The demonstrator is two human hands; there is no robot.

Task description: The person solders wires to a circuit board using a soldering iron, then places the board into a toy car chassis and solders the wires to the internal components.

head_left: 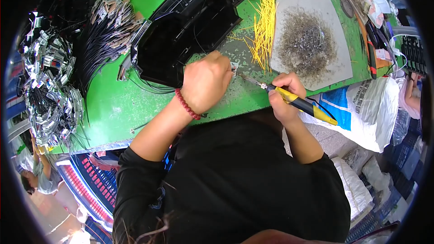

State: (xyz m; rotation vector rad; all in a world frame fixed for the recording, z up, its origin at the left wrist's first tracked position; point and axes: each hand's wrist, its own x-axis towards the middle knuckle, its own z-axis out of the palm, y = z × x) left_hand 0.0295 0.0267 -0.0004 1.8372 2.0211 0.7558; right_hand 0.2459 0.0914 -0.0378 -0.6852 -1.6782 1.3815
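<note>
My right hand [286, 100] is wrapped round a yellow and black soldering iron [312, 109]. Its metal tip points left, close to a small silvery part [234, 68] at the fingertips of my left hand [205, 82]. Those left fingers are closed, pinching the small part just above the green tabletop; the fingertips are partly hidden by the back of the hand. Behind my left hand stands a large black plastic shell [165, 45], tilted, with a thin black wire inside. A bundle of yellow sticks or thin tubes [264, 29] lies beyond the iron's tip.
A grey board [341, 58] with dark crumbs and wire scraps lies at the right. Bundles of black wires [92, 47] and silvery connector pieces [49, 77] cover the left side. Tools with red and black handles [371, 58] and a white sack [368, 108] are at the right edge.
</note>
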